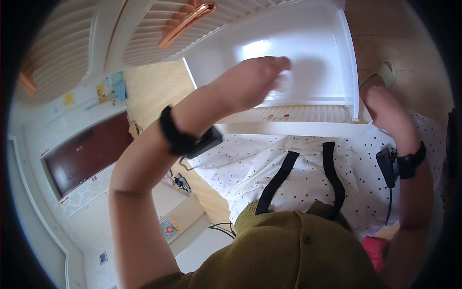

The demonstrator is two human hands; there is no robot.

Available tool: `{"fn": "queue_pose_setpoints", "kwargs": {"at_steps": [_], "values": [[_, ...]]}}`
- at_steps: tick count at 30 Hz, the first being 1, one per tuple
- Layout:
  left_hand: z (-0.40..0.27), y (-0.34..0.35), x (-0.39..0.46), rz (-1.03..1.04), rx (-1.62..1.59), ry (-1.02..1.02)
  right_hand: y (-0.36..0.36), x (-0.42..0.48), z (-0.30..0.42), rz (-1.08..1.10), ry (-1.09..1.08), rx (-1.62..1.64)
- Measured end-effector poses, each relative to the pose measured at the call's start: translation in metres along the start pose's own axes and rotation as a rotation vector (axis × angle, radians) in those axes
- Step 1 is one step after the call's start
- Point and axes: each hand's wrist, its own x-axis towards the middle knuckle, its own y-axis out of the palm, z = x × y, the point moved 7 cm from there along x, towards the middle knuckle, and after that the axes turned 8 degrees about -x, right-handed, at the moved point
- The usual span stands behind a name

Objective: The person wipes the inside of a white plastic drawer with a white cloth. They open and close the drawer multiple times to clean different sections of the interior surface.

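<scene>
A white plastic drawer (pixel 314 43) stands pulled out before me, its ribbed front panel (pixel 310 112) nearest my body. Over its inside is my left hand (pixel 265 77), blurred, with the fingers bent down. Something pale and blurred shows under the fingers; whether it is a held thing or the drawer's shine, I cannot tell. My right hand (pixel 371 88) reaches down along the drawer's right outer side, its fingers largely hidden by the drawer's edge. Black straps with small devices sit around both forearms.
Ribbed cabinet fronts with a copper-coloured handle (pixel 187 23) rise beyond the drawer. A pale slipper (pixel 388 75) on a foot is on the floor beside my right hand. A dark red door (pixel 90 155) and shoes (pixel 182 182) are at the left. White dotted fabric (pixel 303 173) covers my lap.
</scene>
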Motion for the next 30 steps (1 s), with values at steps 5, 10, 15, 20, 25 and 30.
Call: {"fn": "queue_pose_setpoints", "kwargs": {"at_steps": [5,10,15,20,25,30], "values": [[-0.005,0.038,0.069,0.195,0.049,0.123,0.002,0.002,0.005,-0.059,-0.11,0.046],[-0.014,0.07,0.091,0.203,-0.395,0.246,-0.007,-0.002,0.013,-0.062,-0.076,0.042],[-0.002,0.085,0.074,0.434,0.062,0.158,-0.007,-0.004,0.011,0.0,-0.036,-0.015],[0.047,0.086,0.009,0.551,0.433,0.388,0.002,-0.003,0.006,-0.006,-0.054,-0.104],[0.086,0.081,-0.037,0.748,0.718,0.115,0.003,0.0,-0.002,0.026,0.057,-0.037],[0.047,0.009,-0.032,0.275,0.533,-0.048,-0.029,-0.004,-0.024,0.018,0.195,0.052]]}}
